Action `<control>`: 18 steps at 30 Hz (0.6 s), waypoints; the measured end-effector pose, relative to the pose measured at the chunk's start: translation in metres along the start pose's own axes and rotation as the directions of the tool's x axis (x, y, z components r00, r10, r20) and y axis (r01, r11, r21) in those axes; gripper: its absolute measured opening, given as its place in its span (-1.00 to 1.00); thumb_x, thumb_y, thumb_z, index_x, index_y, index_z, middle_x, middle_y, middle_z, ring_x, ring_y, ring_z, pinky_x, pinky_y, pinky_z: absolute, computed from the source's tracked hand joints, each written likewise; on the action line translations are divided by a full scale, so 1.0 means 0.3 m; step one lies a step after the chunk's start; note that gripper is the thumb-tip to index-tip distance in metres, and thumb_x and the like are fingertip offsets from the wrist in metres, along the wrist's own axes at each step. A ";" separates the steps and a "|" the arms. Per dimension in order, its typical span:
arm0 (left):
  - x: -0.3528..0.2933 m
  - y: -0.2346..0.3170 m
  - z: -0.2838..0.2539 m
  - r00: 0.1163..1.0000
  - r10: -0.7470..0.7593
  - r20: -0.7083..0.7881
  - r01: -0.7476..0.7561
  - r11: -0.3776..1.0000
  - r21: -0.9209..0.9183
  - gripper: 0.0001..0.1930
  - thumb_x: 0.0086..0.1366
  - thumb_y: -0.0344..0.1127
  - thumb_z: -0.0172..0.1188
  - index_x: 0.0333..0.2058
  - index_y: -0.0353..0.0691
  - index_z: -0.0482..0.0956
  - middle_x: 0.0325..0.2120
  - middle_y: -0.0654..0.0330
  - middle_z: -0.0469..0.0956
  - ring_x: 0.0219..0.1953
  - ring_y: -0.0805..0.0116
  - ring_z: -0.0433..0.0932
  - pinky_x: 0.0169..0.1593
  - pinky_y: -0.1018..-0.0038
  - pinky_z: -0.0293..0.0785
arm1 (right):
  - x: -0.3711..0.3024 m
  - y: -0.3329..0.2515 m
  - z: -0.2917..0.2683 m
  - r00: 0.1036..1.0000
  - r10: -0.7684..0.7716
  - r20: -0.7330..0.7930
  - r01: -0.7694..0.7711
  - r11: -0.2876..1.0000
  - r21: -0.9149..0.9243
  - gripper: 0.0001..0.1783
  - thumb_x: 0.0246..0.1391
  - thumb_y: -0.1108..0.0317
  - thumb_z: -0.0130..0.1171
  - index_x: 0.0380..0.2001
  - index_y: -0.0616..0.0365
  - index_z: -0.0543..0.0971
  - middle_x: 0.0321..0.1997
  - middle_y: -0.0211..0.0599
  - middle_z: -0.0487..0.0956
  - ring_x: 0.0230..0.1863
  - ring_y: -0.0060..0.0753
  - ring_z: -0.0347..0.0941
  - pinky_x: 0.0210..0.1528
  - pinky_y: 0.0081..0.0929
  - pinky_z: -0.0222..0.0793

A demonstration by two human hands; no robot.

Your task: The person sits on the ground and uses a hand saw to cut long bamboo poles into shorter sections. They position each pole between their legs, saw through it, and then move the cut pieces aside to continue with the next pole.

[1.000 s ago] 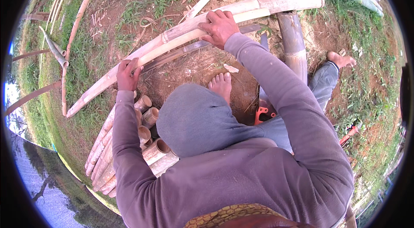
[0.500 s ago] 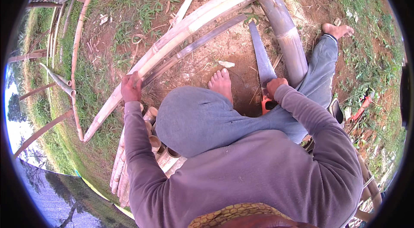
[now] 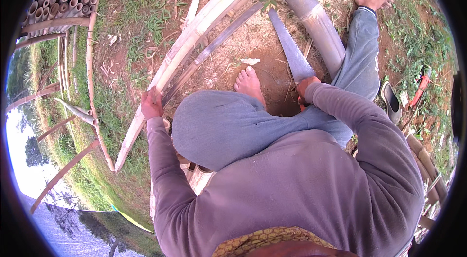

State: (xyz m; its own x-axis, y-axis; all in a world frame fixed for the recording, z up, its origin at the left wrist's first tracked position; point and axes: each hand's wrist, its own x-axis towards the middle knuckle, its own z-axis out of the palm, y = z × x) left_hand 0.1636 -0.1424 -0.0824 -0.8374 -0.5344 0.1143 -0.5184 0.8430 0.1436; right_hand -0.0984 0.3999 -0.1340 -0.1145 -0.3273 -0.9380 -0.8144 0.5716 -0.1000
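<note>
Gripping bamboo (image 3: 194, 31) at left with left hand (image 3: 152, 104), saw (image 3: 291, 53) at right with right hand (image 3: 308, 88); apparently readying to cut, next needing a lift clear of the leg (image 3: 362, 60).

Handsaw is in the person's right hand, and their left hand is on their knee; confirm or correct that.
Wrong about the left hand: the head view shows it on the pale bamboo pole. The handsaw is in the right hand.
</note>
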 end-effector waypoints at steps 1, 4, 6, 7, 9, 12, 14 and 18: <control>0.001 -0.008 0.003 1.000 0.012 -0.009 -0.012 1.000 -0.010 -0.56 0.19 -0.29 0.52 0.08 -0.03 0.74 -0.15 0.04 0.67 -0.12 -0.01 0.68 -0.03 0.17 0.62 | 0.008 0.004 0.007 1.000 -0.020 0.016 0.020 1.000 -0.004 -0.42 0.17 -0.17 0.31 0.03 0.04 0.77 0.13 -0.18 0.75 0.18 -0.11 0.68 0.19 -0.15 0.60; -0.006 -0.016 0.016 1.000 0.015 -0.012 -0.015 1.000 -0.020 -0.57 0.21 -0.26 0.51 0.08 -0.05 0.74 -0.15 0.03 0.67 -0.12 0.00 0.68 -0.02 0.18 0.63 | -0.019 0.027 0.004 0.976 0.035 -0.215 0.026 0.962 0.271 -0.42 0.18 -0.17 0.31 -0.02 0.12 0.75 0.10 -0.04 0.73 0.18 -0.01 0.66 0.20 -0.08 0.58; 0.003 -0.006 0.006 1.000 0.013 -0.004 -0.013 1.000 -0.022 -0.56 0.21 -0.24 0.51 0.08 -0.06 0.74 -0.14 0.03 0.67 -0.12 0.01 0.68 -0.02 0.18 0.63 | -0.016 0.038 -0.033 0.918 0.102 -0.384 0.043 0.935 0.351 -0.44 0.19 -0.05 0.33 0.09 0.13 0.65 0.08 0.01 0.72 0.18 0.02 0.65 0.19 -0.05 0.58; -0.002 -0.003 -0.005 1.000 0.010 0.005 -0.010 1.000 -0.020 -0.56 0.21 -0.24 0.52 0.08 -0.06 0.74 -0.13 0.03 0.68 -0.12 0.01 0.68 -0.02 0.18 0.63 | -0.018 0.035 -0.025 0.862 0.124 -0.491 0.068 0.933 0.354 -0.43 0.20 0.04 0.33 0.19 0.11 0.58 0.08 -0.01 0.72 0.18 0.03 0.65 0.18 -0.04 0.58; -0.017 0.006 -0.015 1.000 -0.010 0.016 0.010 1.000 -0.022 -0.57 0.22 -0.19 0.52 0.07 -0.07 0.74 -0.11 0.03 0.68 -0.09 0.01 0.68 -0.01 0.17 0.63 | -0.020 0.047 -0.018 0.905 0.110 -0.411 0.008 0.961 0.276 -0.42 0.19 0.07 0.34 0.20 0.10 0.54 0.09 -0.03 0.71 0.20 0.05 0.65 0.17 -0.03 0.59; -0.003 -0.002 -0.019 1.000 -0.009 0.019 0.010 0.999 -0.030 -0.58 0.25 -0.15 0.52 0.07 -0.06 0.75 -0.12 0.03 0.67 -0.09 0.02 0.68 0.00 0.17 0.63 | -0.039 0.022 -0.034 0.984 -0.090 -0.154 0.106 0.989 0.099 -0.41 0.16 0.09 0.36 0.25 -0.06 0.55 0.11 -0.12 0.72 0.20 0.03 0.65 0.20 -0.02 0.57; 0.006 0.015 -0.027 0.999 -0.022 0.036 0.023 0.999 -0.026 -0.58 0.25 -0.15 0.52 0.07 -0.05 0.75 -0.13 0.03 0.67 -0.10 0.02 0.68 -0.01 0.17 0.63 | 0.020 0.026 0.028 0.979 -0.181 -0.092 0.172 0.981 -0.092 -0.39 0.17 0.06 0.35 0.29 -0.17 0.55 0.05 -0.14 0.75 0.17 0.02 0.67 0.17 -0.02 0.59; 0.010 0.004 -0.025 1.000 0.015 0.022 -0.015 1.000 0.003 -0.59 0.25 -0.17 0.52 0.07 -0.05 0.76 -0.15 0.04 0.68 -0.12 0.03 0.68 -0.01 0.17 0.63 | 0.011 0.007 -0.024 0.982 -0.162 -0.100 0.162 0.987 -0.007 -0.43 0.20 0.00 0.33 0.25 -0.14 0.58 0.05 -0.09 0.74 0.17 0.04 0.66 0.17 0.00 0.59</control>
State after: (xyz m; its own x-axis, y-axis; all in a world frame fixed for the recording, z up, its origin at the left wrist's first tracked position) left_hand 0.1618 -0.1435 -0.0744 -0.8489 -0.5200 0.0946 -0.5059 0.8513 0.1389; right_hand -0.1045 0.3946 -0.1348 -0.0374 -0.4887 -0.8716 -0.8265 0.5055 -0.2479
